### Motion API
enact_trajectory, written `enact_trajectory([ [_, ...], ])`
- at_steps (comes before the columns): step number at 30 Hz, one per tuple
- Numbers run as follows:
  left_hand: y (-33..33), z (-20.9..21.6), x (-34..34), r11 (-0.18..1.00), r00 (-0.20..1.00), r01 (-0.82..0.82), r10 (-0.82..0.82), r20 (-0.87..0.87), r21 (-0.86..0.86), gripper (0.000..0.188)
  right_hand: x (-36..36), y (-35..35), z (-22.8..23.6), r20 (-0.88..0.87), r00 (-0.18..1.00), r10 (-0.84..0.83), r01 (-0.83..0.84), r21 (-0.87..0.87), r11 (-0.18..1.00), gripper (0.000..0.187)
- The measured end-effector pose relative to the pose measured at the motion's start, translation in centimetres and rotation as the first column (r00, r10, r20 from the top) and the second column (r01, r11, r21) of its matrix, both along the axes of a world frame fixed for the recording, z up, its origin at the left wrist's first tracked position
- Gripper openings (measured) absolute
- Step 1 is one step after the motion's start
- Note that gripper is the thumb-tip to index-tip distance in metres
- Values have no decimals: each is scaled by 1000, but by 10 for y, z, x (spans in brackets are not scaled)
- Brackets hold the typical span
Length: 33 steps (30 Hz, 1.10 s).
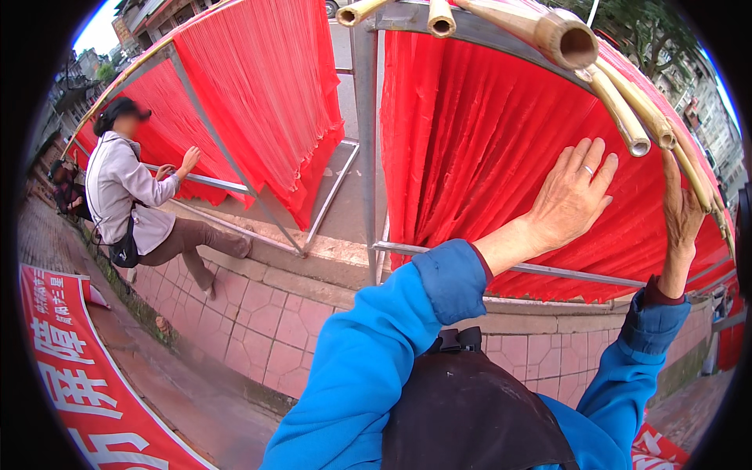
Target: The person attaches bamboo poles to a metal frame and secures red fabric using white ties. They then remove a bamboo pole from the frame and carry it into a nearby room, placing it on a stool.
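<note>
My left hand lies flat with fingers spread against a hanging curtain of red strands draped over a metal rack. A ring sits on one finger. My right hand reaches up at the right, its fingers hooked around a bamboo pole at the curtain's top edge. More bamboo poles rest on the rack's top, ends facing me. Both arms wear blue sleeves.
A second rack with red strands hangs to the left. Another person in a grey jacket leans on its rail from a tiled ledge. A red banner with white characters lies on the ground at lower left.
</note>
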<state>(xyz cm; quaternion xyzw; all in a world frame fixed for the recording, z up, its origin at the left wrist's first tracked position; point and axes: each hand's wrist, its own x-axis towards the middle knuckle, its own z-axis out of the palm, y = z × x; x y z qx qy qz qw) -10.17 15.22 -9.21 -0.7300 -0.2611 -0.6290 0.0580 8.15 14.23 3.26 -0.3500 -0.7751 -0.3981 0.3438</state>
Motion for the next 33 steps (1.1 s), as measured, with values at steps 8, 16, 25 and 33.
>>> enact_trajectory([
  [8, 10, 7, -16, 996, 997, 30, -36, 74, 81, 58, -15, 11, -2, -193, 970, 145, -162, -75, 984, 24],
  [16, 7, 14, -15, 995, 995, 67, -72, 74, 68, 60, -6, 18, -13, -326, 929, 177, -229, -132, 964, 23],
  [25, -7, -35, -42, 987, 989, 135, -129, 73, -92, 53, 19, 49, -42, -428, 901, 74, -135, -114, 984, 25],
  [33, -74, -115, -117, 940, 980, 192, -168, 107, -282, 34, 55, 61, -63, -467, 884, -6, -41, -89, 995, 20],
])
